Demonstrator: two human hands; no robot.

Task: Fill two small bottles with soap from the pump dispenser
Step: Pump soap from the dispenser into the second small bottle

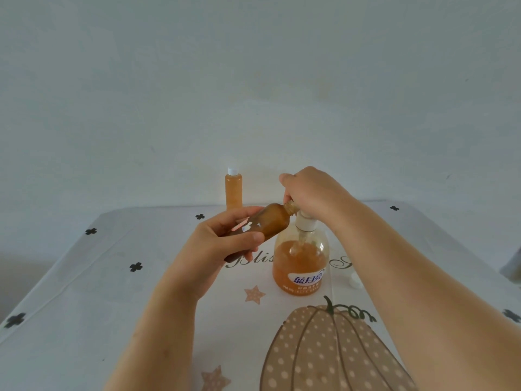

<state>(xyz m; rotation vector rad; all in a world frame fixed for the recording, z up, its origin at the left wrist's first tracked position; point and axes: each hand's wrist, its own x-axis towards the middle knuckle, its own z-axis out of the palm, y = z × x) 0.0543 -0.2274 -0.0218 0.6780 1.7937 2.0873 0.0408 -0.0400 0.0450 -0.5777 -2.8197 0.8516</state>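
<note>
The pump dispenser point(300, 263), a clear bottle about half full of orange soap, stands mid-table. My right hand point(310, 193) covers its pump head, fingers curled round it from above. My left hand point(222, 241) grips a small amber bottle point(267, 221), tilted with its open neck up against the pump spout under my right hand. A second small bottle point(233, 191), filled with orange soap and closed with a white cap, stands upright at the table's far edge.
The table point(98, 277) wears a white cloth printed with a pumpkin, stars and clover marks. A small white cap point(354, 280) lies right of the dispenser, partly behind my right forearm. A plain wall rises behind the table.
</note>
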